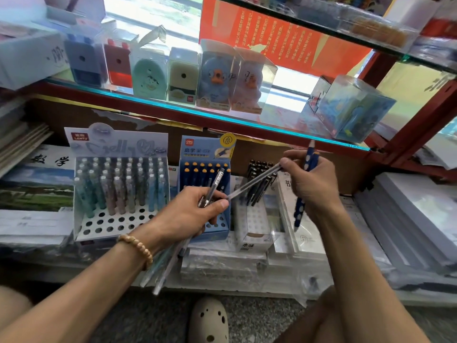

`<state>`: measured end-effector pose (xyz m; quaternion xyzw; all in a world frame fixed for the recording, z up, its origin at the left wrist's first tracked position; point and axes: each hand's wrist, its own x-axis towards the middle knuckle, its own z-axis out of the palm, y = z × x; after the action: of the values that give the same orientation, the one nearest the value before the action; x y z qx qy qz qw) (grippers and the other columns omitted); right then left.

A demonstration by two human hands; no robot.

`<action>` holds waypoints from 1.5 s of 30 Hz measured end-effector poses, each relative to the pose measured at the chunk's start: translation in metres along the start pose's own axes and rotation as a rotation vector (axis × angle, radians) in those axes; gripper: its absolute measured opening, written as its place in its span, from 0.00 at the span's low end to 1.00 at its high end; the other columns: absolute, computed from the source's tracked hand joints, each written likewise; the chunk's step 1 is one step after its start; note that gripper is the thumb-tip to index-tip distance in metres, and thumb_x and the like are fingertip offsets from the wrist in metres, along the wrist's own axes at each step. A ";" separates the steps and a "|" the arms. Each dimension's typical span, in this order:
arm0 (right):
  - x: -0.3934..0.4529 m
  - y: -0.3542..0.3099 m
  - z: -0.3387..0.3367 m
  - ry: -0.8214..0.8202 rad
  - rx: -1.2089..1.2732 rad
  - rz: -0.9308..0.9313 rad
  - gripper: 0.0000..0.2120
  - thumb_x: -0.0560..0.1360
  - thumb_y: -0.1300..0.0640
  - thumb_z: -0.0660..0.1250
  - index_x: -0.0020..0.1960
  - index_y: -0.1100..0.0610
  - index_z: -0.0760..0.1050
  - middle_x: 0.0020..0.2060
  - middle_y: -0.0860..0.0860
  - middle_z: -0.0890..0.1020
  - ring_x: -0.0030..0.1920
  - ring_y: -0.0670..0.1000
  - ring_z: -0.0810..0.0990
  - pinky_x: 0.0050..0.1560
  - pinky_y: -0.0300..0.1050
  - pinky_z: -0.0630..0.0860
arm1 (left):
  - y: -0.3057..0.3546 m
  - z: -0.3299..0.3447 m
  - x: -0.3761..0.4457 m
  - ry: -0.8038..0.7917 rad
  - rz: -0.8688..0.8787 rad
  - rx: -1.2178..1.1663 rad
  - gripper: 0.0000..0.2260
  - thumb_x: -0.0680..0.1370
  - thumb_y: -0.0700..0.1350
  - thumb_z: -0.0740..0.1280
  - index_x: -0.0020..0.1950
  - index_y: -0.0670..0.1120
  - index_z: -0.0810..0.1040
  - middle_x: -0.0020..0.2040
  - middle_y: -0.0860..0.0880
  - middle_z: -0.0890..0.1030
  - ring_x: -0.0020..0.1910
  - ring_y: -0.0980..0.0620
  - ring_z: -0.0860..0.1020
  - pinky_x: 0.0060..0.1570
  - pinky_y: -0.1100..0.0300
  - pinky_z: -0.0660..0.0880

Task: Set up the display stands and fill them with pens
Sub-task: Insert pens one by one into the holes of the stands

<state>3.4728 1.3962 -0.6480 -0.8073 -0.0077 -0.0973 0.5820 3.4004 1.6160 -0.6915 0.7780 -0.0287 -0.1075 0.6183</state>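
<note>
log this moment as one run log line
left hand: grips pen bundle | right hand: holds blue dotted pen, pinches clear pen | pastel stand: front holes empty

You're looking at three display stands standing side by side on the lower shelf: the pale pastel stand [121, 189] is sitting mostly filled with capped pastel pens, its front rows of holes showing open, the blue stand [206, 191] beside it is carrying navy pens with orange tips, and the white stand [252, 219] is holding dark pens leaning at the back. A clear pen [254, 180] is stretching between your hands, a bundle of pens [168, 258] is hanging below your left fist, and a navy dotted pen [305, 184] is standing near upright in your right.
</note>
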 end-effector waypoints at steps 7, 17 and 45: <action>0.015 0.008 -0.030 0.229 -0.271 -0.135 0.05 0.74 0.59 0.74 0.48 0.55 0.80 0.41 0.50 0.82 0.44 0.52 0.83 0.52 0.52 0.81 | -0.002 0.000 -0.001 0.000 -0.038 0.041 0.06 0.81 0.49 0.63 0.56 0.50 0.77 0.38 0.48 0.76 0.29 0.58 0.71 0.29 0.65 0.71; 0.020 0.034 0.000 0.158 -0.532 -0.191 0.08 0.76 0.59 0.72 0.54 0.58 0.80 0.45 0.49 0.80 0.46 0.48 0.78 0.49 0.40 0.72 | 0.000 0.008 0.000 -0.049 -0.040 0.045 0.07 0.81 0.50 0.63 0.53 0.49 0.77 0.37 0.49 0.74 0.31 0.55 0.70 0.30 0.63 0.70; 0.029 0.063 0.012 0.063 -0.452 -0.050 0.07 0.74 0.61 0.73 0.52 0.58 0.83 0.47 0.50 0.84 0.47 0.45 0.81 0.53 0.44 0.79 | -0.001 0.006 0.001 -0.040 -0.068 0.046 0.08 0.80 0.51 0.64 0.53 0.47 0.78 0.38 0.49 0.74 0.31 0.58 0.71 0.29 0.66 0.70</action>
<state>3.5106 1.3848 -0.7062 -0.9133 0.0124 -0.1359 0.3837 3.3998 1.6104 -0.6934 0.7904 -0.0169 -0.1434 0.5953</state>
